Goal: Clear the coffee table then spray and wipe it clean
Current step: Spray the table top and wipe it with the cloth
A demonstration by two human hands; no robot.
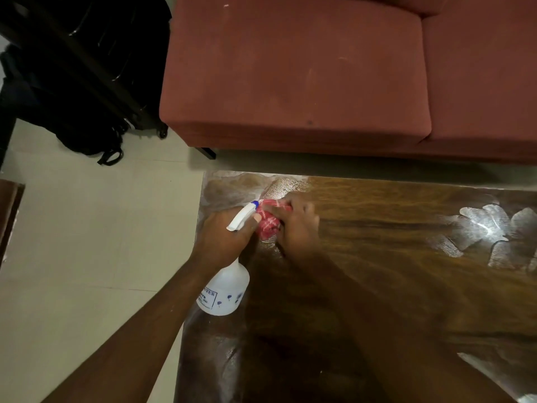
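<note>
The dark wooden coffee table [392,257] fills the lower right, its glossy top showing pale leaf patterns and glare. My left hand [223,237] grips the neck of a white spray bottle [225,292] with a blue-tipped nozzle, held over the table's left edge. My right hand [296,222] holds a bunched red and white cloth [268,225] against the tabletop near the far left corner, right beside the nozzle.
A reddish-brown sofa [305,74] stands just beyond the table's far edge with a narrow floor gap between. Black bags and a dark suitcase [84,82] sit at the upper left. Pale floor tiles [96,234] spread to the left. A brown furniture edge [8,216] shows at far left.
</note>
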